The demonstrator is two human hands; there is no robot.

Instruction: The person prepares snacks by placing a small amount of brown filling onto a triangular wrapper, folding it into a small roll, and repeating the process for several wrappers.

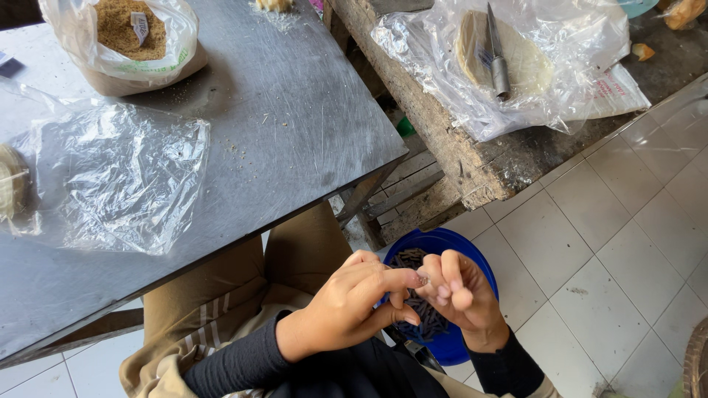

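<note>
White floor tiles (590, 243) fill the right and near part of the scene, with one grey metal table (295, 125) at the left and one rough wooden bench (457, 147) at the far right. Both hands are raised together at near centre, directly above one blue bowl (472, 258) that sits on the floor just beside the person's knee and holds a heap of dark, thin sticks (413, 259). Left hand (354, 302): fingers curled, thumb and forefinger drawn narrow toward each other at the fingertips; whether anything is pinched between them cannot be told. Right hand (461, 291): fingers folded inward, tips meeting those of the left hand; its contents likewise cannot be made out. Both forearms wear dark sleeves (243, 365). The hands cover the near part of the bowl. On the table lie one crumpled clear plastic sheet (125, 173) at the left and one open plastic bag of brown grainy material (129, 33) at the far edge. On the bench rests one clear plastic bag (575, 44) over a pale round flat item (527, 63), with one knife (498, 55) lying on top.
</note>
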